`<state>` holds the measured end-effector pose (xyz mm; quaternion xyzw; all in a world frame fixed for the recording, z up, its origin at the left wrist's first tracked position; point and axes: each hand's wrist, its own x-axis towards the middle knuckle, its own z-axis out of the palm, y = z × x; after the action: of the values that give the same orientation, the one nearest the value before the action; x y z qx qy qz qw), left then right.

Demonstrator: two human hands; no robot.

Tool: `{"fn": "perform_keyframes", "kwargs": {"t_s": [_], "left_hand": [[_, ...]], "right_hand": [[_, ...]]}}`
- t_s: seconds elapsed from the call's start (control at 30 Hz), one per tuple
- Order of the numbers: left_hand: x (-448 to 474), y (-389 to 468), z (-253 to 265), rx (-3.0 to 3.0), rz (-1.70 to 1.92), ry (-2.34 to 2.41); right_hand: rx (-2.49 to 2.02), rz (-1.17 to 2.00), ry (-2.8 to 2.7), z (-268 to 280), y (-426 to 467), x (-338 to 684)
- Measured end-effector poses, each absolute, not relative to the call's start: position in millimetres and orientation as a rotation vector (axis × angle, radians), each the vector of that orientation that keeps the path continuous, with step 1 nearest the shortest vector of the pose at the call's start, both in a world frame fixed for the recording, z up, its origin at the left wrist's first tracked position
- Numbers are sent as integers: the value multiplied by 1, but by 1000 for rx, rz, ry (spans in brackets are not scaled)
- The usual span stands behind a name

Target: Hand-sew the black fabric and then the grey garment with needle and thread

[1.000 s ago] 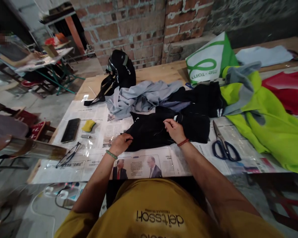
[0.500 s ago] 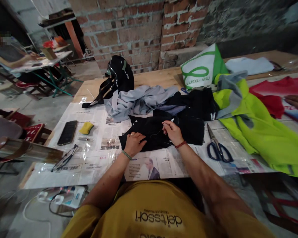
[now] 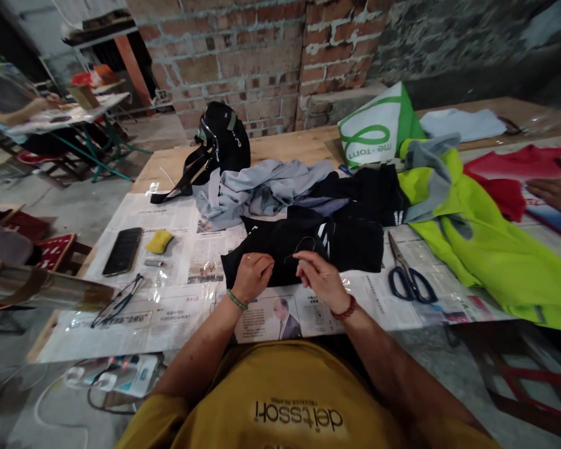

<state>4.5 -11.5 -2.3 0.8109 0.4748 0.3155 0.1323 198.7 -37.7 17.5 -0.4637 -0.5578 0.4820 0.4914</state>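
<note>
A black garment (image 3: 355, 246) with white stripes lies on the newspaper-covered table. Its left part is under my left hand (image 3: 252, 274), whose fingers are bent together and pinch the cloth. My right hand (image 3: 321, 277) hovers just over the garment's front edge, thumb and forefinger closed. A thin pale thread (image 3: 303, 242) loops over the black cloth and runs to those fingertips; anything smaller between them is too fine to make out. To the right of my right hand lie scissors (image 3: 409, 274) with dark handles.
Left of the hands are a phone (image 3: 122, 251), a yellow sponge-like block (image 3: 159, 241), a small cylinder (image 3: 154, 263) and glasses (image 3: 119, 302). Behind lie grey cloth (image 3: 266, 187) and a black bag (image 3: 227, 140). A neon-yellow garment (image 3: 486, 249) and another person's hand (image 3: 554, 194) are at right.
My right hand has come down and nearer my left hand, and the thread now loops above it. My left fingers have drawn together on the cloth.
</note>
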Motion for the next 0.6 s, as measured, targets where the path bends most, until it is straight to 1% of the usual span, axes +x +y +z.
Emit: {"fn": "perform_keyframes", "kwargs": {"t_s": [0.1, 0.23, 0.3, 0.47, 0.6], "left_hand": [[4, -12, -4, 2261, 948, 1251], [3, -11, -4, 2047, 945, 1257], [1, -11, -3, 1941, 894, 1288], [-2, -10, -2, 1860, 835, 1248], [-1, -8, -4, 1788, 869, 1255]], "right_hand": [[-1255, 1249, -1388, -2, -48, 190], [-1280, 1410, -1317, -13, -56, 180], [-1263, 1388, -1334, -13, -58, 177], [-1310, 1210, -1527, -16, -63, 174], [-1351, 1258, -1508, -21, -62, 174]]}}
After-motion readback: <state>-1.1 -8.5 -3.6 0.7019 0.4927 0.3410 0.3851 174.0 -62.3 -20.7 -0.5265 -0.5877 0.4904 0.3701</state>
